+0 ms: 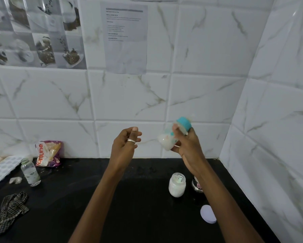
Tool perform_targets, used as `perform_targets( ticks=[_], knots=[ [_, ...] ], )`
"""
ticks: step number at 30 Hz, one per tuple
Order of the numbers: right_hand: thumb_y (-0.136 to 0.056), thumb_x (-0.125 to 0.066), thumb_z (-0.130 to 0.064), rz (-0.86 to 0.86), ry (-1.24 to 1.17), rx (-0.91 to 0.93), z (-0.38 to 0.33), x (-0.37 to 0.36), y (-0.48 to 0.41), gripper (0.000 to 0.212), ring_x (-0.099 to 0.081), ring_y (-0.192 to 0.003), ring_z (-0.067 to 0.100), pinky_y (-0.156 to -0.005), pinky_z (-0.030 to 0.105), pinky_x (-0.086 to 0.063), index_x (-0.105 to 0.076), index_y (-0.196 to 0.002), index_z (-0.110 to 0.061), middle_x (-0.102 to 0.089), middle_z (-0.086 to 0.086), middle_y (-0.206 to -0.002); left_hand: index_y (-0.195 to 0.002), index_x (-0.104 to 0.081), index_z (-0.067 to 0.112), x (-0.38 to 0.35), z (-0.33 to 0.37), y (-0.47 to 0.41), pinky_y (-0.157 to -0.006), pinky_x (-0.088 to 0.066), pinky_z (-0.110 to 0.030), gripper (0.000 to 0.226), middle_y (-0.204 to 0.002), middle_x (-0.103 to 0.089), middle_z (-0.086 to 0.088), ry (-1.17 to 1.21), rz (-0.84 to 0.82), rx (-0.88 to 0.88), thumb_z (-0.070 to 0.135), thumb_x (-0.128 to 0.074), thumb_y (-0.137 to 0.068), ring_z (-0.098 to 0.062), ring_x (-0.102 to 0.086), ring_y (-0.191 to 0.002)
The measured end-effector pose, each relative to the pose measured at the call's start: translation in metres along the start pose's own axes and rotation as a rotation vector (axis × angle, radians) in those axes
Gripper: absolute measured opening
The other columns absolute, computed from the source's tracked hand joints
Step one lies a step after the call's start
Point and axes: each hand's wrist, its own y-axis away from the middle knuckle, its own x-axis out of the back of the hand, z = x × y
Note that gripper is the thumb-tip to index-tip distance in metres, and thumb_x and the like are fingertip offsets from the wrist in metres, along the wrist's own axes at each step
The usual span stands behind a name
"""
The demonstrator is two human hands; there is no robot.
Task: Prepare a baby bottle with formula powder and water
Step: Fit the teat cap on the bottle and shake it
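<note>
Right hand (185,142) grips tilted, blurred clear baby bottle (170,139) with teal collar, milky liquid inside; left hand (125,144) loosely curled, holding nothing; "Fortune" pouch (48,153) stands by the wall.

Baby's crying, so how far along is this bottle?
Filling looks done: the baby bottle holds milky liquid, teal cap on. In hand: the right hand grips it tilted, blurred, probably shaking. The left hand holds nothing. Left: the powder jar stands open, lid lying nearby.

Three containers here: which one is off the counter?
The baby bottle with the teal cap, gripped tilted in the right hand. The powder jar and the small glass bottle both stand on the counter.
</note>
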Motion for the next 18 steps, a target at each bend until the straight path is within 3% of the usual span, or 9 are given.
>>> perform_targets(
  ticks=[3, 7, 11, 15, 18],
  knots=[
    [-0.094, -0.066, -0.04, 0.136, -0.225, 0.025, -0.001, 0.001, -0.004, 0.05, -0.068, -0.115, 0.026, -0.089, 0.048, -0.061, -0.047, -0.134, -0.016, -0.062, 0.009, -0.124, -0.119, -0.065, 0.027, 0.0, -0.002, 0.001, -0.092, -0.057, -0.033, 0.028, -0.111, -0.073, 0.01, 0.004, -0.004, -0.004, 0.045, -0.05, -0.103, -0.005, -0.07, -0.099],
    [-0.079, -0.067, -0.053, -0.037, 0.085, -0.047, 0.004, -0.004, 0.004, 0.061, -0.07, -0.11, 0.023, -0.089, 0.048, -0.062, -0.052, -0.127, -0.021, -0.064, 0.01, -0.127, -0.122, -0.065, 0.024, -0.002, -0.002, -0.003, -0.095, -0.057, -0.036, 0.029, -0.112, -0.072, 0.009, 0.013, 0.008, -0.001, 0.042, -0.05, -0.104, -0.007, -0.07, -0.101],
    [-0.091, -0.067, -0.046, 0.15, -0.168, 0.006, 0.003, -0.001, -0.003, 0.056, -0.069, -0.114, 0.026, -0.087, 0.049, -0.062, -0.049, -0.134, -0.016, -0.064, 0.01, -0.125, -0.122, -0.065, 0.024, -0.006, 0.002, -0.003, -0.092, -0.056, -0.033, 0.03, -0.111, -0.073, 0.01, 0.009, -0.012, -0.016, 0.043, -0.05, -0.104, -0.007, -0.07, -0.101],
    [-0.079, -0.067, -0.052, -0.023, 0.103, -0.011, 0.001, 0.001, -0.001, 0.064, -0.068, -0.116, 0.026, -0.092, 0.051, -0.06, -0.049, -0.132, -0.021, -0.061, 0.013, -0.131, -0.116, -0.066, 0.027, -0.005, 0.006, -0.006, -0.091, -0.056, -0.032, 0.027, -0.111, -0.073, 0.01, 0.005, 0.003, -0.026, 0.045, -0.05, -0.104, -0.008, -0.07, -0.101],
    [-0.086, -0.068, -0.048, 0.071, -0.073, 0.02, -0.003, 0.004, -0.005, 0.058, -0.069, -0.113, 0.025, -0.086, 0.047, -0.062, -0.049, -0.132, -0.018, -0.062, 0.011, -0.128, -0.113, -0.066, 0.028, -0.006, 0.009, -0.009, -0.091, -0.057, -0.033, 0.025, -0.108, -0.074, 0.009, 0.017, 0.009, -0.015, 0.044, -0.051, -0.104, -0.007, -0.07, -0.099]
  ],
)
